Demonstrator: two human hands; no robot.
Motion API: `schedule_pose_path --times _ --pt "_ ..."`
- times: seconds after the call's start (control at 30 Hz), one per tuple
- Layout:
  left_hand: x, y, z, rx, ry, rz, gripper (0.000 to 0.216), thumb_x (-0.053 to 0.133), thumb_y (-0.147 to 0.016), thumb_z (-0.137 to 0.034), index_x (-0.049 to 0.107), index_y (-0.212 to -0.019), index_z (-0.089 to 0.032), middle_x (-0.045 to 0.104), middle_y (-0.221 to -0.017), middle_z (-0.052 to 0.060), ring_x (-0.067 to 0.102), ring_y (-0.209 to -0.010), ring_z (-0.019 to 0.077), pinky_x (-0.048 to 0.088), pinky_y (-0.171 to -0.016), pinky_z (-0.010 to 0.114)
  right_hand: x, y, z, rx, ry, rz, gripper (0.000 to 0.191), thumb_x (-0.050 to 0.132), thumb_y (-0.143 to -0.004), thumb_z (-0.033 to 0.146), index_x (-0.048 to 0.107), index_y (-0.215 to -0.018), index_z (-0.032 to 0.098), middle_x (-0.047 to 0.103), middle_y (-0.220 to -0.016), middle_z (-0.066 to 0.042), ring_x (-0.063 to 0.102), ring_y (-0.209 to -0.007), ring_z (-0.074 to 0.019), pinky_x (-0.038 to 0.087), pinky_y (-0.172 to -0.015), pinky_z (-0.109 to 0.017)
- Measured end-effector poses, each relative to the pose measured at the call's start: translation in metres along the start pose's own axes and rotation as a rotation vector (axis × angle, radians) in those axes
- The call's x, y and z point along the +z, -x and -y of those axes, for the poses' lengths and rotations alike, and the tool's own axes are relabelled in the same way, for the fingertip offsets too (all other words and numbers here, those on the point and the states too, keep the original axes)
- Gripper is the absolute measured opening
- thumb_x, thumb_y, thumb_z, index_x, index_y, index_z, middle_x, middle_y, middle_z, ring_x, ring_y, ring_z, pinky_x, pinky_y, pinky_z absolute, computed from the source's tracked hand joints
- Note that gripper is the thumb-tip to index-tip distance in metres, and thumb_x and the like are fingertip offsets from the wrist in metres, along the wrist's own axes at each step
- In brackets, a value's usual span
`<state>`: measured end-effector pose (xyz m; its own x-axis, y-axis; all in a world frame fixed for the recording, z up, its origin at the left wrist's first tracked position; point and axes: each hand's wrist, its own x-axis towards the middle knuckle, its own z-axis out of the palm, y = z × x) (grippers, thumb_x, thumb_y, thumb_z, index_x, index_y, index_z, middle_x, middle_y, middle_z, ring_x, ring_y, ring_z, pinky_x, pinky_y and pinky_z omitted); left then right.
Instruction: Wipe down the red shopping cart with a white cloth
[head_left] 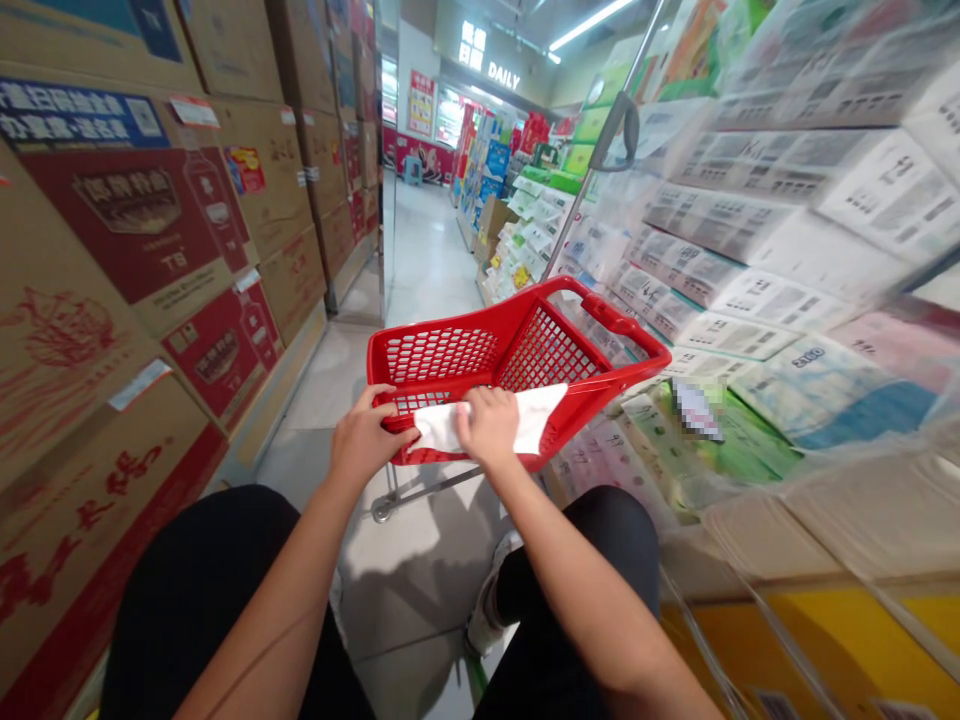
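Note:
A red plastic shopping cart basket (555, 350) with mesh walls stands before my knees on a wheeled metal frame. My left hand (366, 432) grips its near left corner, fingers over the rim and thumb on the near side. Draped along the near wall is a thin white cloth or tissue (541, 412); its exact kind cannot be made out. My right hand (491, 420) is closed over the middle of this white sheet, pressing it to the rim. The left thumb tip lies at the sheet's left end.
Stacked cardboard cartons (150, 210) line the left side. To the right rise packs of tissue paper (750, 220) wrapped in plastic, close to the cart. A tiled aisle floor (427, 240) runs ahead between them. A slanted metal pole (577, 205) stands beyond the cart.

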<state>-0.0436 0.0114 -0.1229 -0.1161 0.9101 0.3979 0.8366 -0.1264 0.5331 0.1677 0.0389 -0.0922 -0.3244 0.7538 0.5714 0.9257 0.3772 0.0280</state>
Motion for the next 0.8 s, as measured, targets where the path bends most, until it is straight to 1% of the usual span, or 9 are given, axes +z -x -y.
schedule_pose_path --times 0.1,0.17,0.27,0.37,0.43,0.5,0.53,0.63,0.8 --pt "0.000 -0.001 0.002 -0.029 0.013 0.040 0.012 0.062 -0.078 -0.035 0.071 -0.081 -0.027 0.059 -0.137 -0.006 0.066 -0.087 0.0159 0.044 -0.066 0.028 0.009 0.001 0.055 -0.121 -0.112 0.046 0.039 0.037 -0.099 0.052 0.062 -0.096 0.022 0.064 -0.094 -0.007 0.050 -0.093 -0.0242 0.030 -0.085 -0.038" --pt "-0.004 -0.004 0.010 -0.035 0.039 0.052 0.013 0.060 -0.079 -0.030 0.072 -0.082 -0.028 0.060 -0.136 -0.006 0.066 -0.083 0.0145 0.044 -0.066 0.027 0.006 -0.002 0.055 -0.232 -0.120 0.073 0.043 0.037 -0.098 0.057 0.062 -0.101 0.021 0.064 -0.095 -0.007 0.051 -0.092 -0.0239 0.031 -0.084 -0.037" --pt "-0.009 -0.010 0.025 -0.013 0.070 0.014 0.018 0.067 -0.075 -0.038 0.064 -0.065 -0.023 0.059 -0.137 -0.006 0.066 -0.091 0.0168 0.047 -0.072 0.027 -0.010 -0.007 0.003 -0.271 -0.011 0.103 0.044 0.038 -0.098 0.058 0.062 -0.098 0.020 0.065 -0.091 -0.007 0.052 -0.087 -0.0231 0.030 -0.080 -0.036" --pt "-0.011 -0.013 0.036 0.017 0.098 -0.014 0.039 0.075 -0.067 -0.055 0.059 -0.057 -0.021 0.057 -0.138 -0.005 0.065 -0.095 0.0187 0.050 -0.079 0.030 -0.036 -0.009 -0.076 -0.152 0.166 0.088 0.041 0.040 -0.098 0.052 0.061 -0.087 0.019 0.064 -0.084 -0.008 0.052 -0.083 -0.0228 0.029 -0.079 -0.036" --pt "-0.012 -0.013 0.037 0.008 0.094 -0.020 0.043 0.075 -0.065 -0.061 0.059 -0.057 -0.022 0.057 -0.138 -0.004 0.066 -0.094 0.0188 0.050 -0.080 0.031 -0.050 -0.011 -0.119 -0.072 0.253 0.046 0.038 0.041 -0.098 0.046 0.062 -0.083 0.018 0.065 -0.082 -0.010 0.052 -0.084 -0.0236 0.029 -0.080 -0.036" --pt "-0.011 -0.011 0.035 -0.007 0.085 -0.026 0.044 0.075 -0.065 -0.063 0.060 -0.058 -0.022 0.056 -0.139 -0.004 0.066 -0.094 0.0191 0.051 -0.080 0.032 -0.056 -0.014 -0.142 -0.009 0.292 0.007 0.036 0.041 -0.097 0.041 0.063 -0.080 0.018 0.066 -0.081 -0.010 0.053 -0.085 -0.0242 0.028 -0.081 -0.037" --pt "-0.010 -0.010 0.033 -0.012 0.088 -0.033 0.045 0.075 -0.065 -0.063 0.060 -0.058 -0.021 0.056 -0.139 -0.004 0.066 -0.095 0.0192 0.051 -0.081 0.032 -0.055 -0.016 -0.143 0.023 0.295 -0.012 0.035 0.041 -0.097 0.039 0.063 -0.079 0.018 0.066 -0.080 -0.011 0.053 -0.084 -0.0245 0.028 -0.082 -0.037" --pt "-0.006 -0.008 0.024 -0.026 0.108 -0.054 0.044 0.075 -0.066 -0.061 0.058 -0.058 -0.021 0.056 -0.139 -0.003 0.066 -0.095 0.0191 0.051 -0.080 0.032 -0.037 -0.017 -0.105 0.100 0.238 -0.057 0.036 0.042 -0.097 0.038 0.064 -0.077 0.018 0.068 -0.080 -0.012 0.053 -0.083 -0.0248 0.029 -0.081 -0.038" --pt "0.000 -0.006 0.010 -0.056 0.098 -0.030 0.021 0.069 -0.075 -0.040 0.065 -0.065 -0.022 0.055 -0.142 -0.003 0.067 -0.094 0.0182 0.050 -0.075 0.030 0.007 -0.014 0.033 0.000 -0.024 -0.036 0.033 0.045 -0.097 0.044 0.063 -0.084 0.020 0.067 -0.085 -0.010 0.053 -0.086 -0.0258 0.031 -0.081 -0.039"
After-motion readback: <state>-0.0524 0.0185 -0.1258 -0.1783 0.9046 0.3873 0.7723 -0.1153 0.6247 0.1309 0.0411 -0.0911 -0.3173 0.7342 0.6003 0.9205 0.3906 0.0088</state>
